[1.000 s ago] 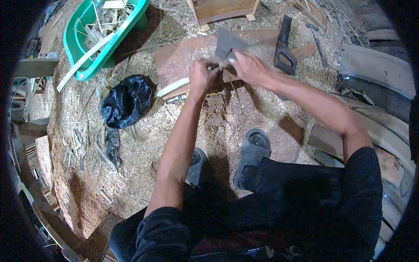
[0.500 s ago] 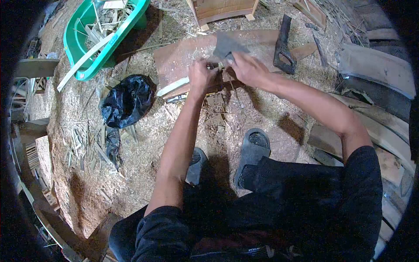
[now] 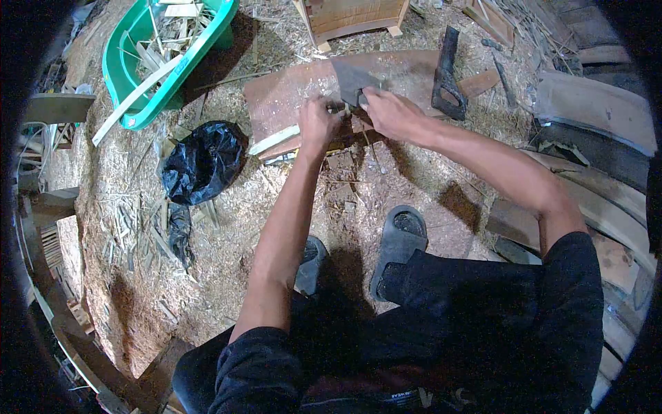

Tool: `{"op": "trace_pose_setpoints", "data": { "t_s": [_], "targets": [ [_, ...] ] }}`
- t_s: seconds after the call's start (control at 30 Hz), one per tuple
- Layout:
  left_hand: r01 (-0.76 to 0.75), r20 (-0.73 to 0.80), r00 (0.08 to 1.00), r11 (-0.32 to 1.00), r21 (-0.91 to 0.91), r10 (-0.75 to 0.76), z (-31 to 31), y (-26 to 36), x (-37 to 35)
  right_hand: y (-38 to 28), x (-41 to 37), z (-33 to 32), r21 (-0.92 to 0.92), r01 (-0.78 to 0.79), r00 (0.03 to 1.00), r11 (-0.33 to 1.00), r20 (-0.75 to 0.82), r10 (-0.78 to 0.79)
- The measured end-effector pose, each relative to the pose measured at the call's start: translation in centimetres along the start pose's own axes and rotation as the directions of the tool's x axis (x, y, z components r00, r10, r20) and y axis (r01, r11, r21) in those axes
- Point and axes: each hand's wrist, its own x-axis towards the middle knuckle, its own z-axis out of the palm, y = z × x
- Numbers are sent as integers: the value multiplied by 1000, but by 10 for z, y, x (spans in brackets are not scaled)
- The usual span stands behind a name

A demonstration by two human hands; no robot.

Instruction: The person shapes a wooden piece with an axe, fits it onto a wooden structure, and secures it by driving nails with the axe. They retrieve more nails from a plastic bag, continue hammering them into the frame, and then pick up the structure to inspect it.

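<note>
A broad grey blade like a cleaver is in my right hand, whose fingers are wrapped round its grip. Close by on the left, my left hand is closed on a small piece of wood, mostly hidden by the fingers. Both hands are over the near edge of a brown board lying on the ground. Left of my left hand, a pale wooden strip lies along that edge. A handsaw with a dark handle rests across the board's right end.
A green plastic tub full of wood scraps stands at upper left, with a black plastic bag below it. A wooden box sits beyond the board. Planks are stacked at right. Sawdust and splinters cover the ground.
The blade has come down slightly and turned, nearer my left hand. My right hand has moved a little down with it. My left hand stays nearly in place.
</note>
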Motion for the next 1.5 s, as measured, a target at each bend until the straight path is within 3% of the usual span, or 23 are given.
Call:
{"op": "trace_pose_setpoints", "data": {
  "t_s": [0.07, 0.17, 0.27, 0.37, 0.5, 0.57, 0.6, 0.67, 0.7, 0.77, 0.83, 0.9, 1.07, 1.1, 1.2, 1.27, 1.33, 1.37, 1.5],
  "targets": [
    [31, 20, 999, 999, -10, -31, 3, -1, -2, -32, -4, -31, 34, -168, 983, 985, 87, 164],
    [99, 52, 994, 995, -23, -98, -1, 5, -1, -15, 0, -19, 90, 8, 994, 996, -110, 2],
    [55, 41, 998, 998, 15, -56, -4, 6, -1, -16, -5, -18, 55, -74, 995, 996, 76, 69],
    [-1, -5, 1000, 999, -32, 1, 6, -6, -2, 2, -3, -1, 20, 21, 1000, 1000, -7, -21],
    [-171, 3, 985, 985, 31, 171, 5, -14, -5, 3, -2, -4, 14, -11, 988, 1000, -156, 13],
    [-308, 16, 951, 940, 144, 309, 0, -14, -4, 4, 0, -11, 111, -150, 982, 982, -102, 161],
    [-312, 54, 950, 943, 119, 307, -2, -15, -4, 6, 1, -14, 156, -221, 970, 963, -70, 234],
    [-313, 130, 944, 947, 72, 302, -10, -19, -3, 37, -1, 11, 182, -96, 978, 979, -166, 127],
    [-320, 114, 942, 947, 28, 315, -15, -17, -2, 50, -2, 23, 192, -32, 974, 981, -215, 73],
    [-334, 80, 938, 941, -59, 338, -28, -11, 1, 51, -6, 27, 269, -99, 982, 958, -128, 137],
    [-236, -40, 971, 934, -269, 234, -39, 2, 3, 48, -14, 25, 314, -89, 987, 945, -99, 126],
    [-125, -67, 992, 905, -406, 107, -64, 20, 8, 47, -14, 28, 240, -129, 987, 962, -65, 149],
    [-146, -96, 989, 815, -561, 111, -86, 39, 20, 13, -16, -1, -42, -189, 982, 981, 14, 190],
    [-132, -96, 991, 786, -603, 93, -92, 49, 19, 10, -12, -4, -94, -4, 992, 996, -124, -8],
    [-139, -110, 990, 700, -701, 86, -104, 67, 20, 1, 4, -30, 125, 41, 983, 991, -184, -17],
    [-167, -129, 986, 673, -720, 107, -108, 72, 19, -14, 18, -50, 498, -52, 991, 866, -83, 107],
    [-208, -179, 978, 634, -745, 110, -113, 85, 17, -33, 28, -72, 828, -219, 969, 517, 122, 215],
    [-229, -205, 972, 613, -756, 112, -116, 90, 18, -42, 27, -85, 828, -198, 974, 525, 109, 196],
    [-441, -310, 897, 695, -568, 316, -123, 96, 23, -74, 18, -120, 920, -324, 939, 223, 282, 199]
  ]
}}
